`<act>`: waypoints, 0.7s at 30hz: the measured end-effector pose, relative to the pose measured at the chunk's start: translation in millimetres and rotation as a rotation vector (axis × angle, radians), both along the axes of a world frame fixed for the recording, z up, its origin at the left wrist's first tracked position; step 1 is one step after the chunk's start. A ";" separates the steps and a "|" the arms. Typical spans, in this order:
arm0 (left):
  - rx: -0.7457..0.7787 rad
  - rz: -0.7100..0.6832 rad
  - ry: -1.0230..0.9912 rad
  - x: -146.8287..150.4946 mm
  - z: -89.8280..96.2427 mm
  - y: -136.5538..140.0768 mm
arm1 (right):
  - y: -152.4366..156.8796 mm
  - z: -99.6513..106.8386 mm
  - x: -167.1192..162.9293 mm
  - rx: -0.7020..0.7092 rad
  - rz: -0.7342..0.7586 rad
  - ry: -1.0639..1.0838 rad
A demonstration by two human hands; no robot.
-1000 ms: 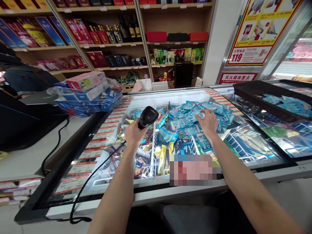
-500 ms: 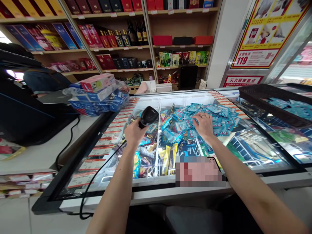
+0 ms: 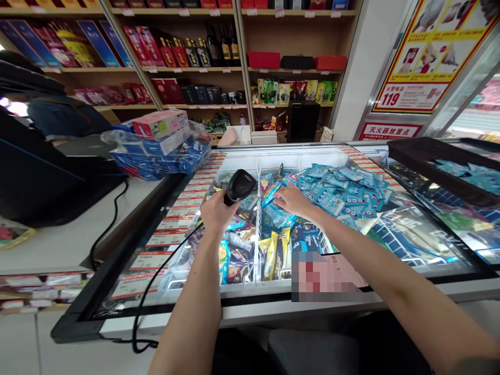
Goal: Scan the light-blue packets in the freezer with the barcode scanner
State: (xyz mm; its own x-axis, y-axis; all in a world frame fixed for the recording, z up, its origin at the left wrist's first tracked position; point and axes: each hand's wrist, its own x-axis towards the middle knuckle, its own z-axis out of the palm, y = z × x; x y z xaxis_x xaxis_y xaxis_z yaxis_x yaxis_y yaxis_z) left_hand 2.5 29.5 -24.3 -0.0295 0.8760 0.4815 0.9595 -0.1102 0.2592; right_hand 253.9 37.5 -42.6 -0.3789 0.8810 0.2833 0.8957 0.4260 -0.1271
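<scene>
Holding the black scanner (image 3: pixel 242 183) over the left half of the freezer (image 3: pixel 250 314): left hand (image 3: pixel 215 211), fingers wrapped closed around the handle, head tipped up past the fist. Right hand (image 3: pixel 292 201) sits over the freezer's middle, fingers bent and partly curled, fingertips at blue packets (image 3: pixel 278 215); cannot tell if it has one pinched.

Bigger heap of blue sachets (image 3: pixel 346 190) spread over the freezer's rear right, seemingly on top of the glass.

Handling, my guess: scanner light, rigid, decent grip; take it round the handle, mind the cord (image 3: pixel 145 302) looping over the freezer's front left corner. Sachets look light, soft, slick, likely to slide on each other; pinch by a flat edge, don't squeeze the middle, contents may crush.

Materials: scanner smooth plastic, rounded head. Sachets flat, rectangular, glossy printed film, some creased. Freezer top clear glass, reflective, black trim, pale front rim. White wire divider (image 3: pixel 257 234), thin bars, inside freezer. Yellow wrappers (image 3: pixel 270 255) under the glass, long and crinkled. Pink-screened phone (image 3: pixel 344 264) at freezer's front edge, flat, partly pixelated.
</scene>
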 end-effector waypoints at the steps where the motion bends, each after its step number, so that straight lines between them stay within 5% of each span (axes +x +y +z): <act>1: -0.007 0.017 -0.011 -1.3 0.9 -0.2 | 2.4 -2.0 -5.9 -0.009 -0.004 -0.010; 15: -0.021 0.035 -0.048 -6.1 3.9 -1.6 | 13.8 -12.4 -74.2 -0.019 -0.140 0.126; 21: -0.031 0.031 -0.058 -6.0 2.8 -1.8 | 21.3 -12.9 -55.3 -0.132 -0.194 0.334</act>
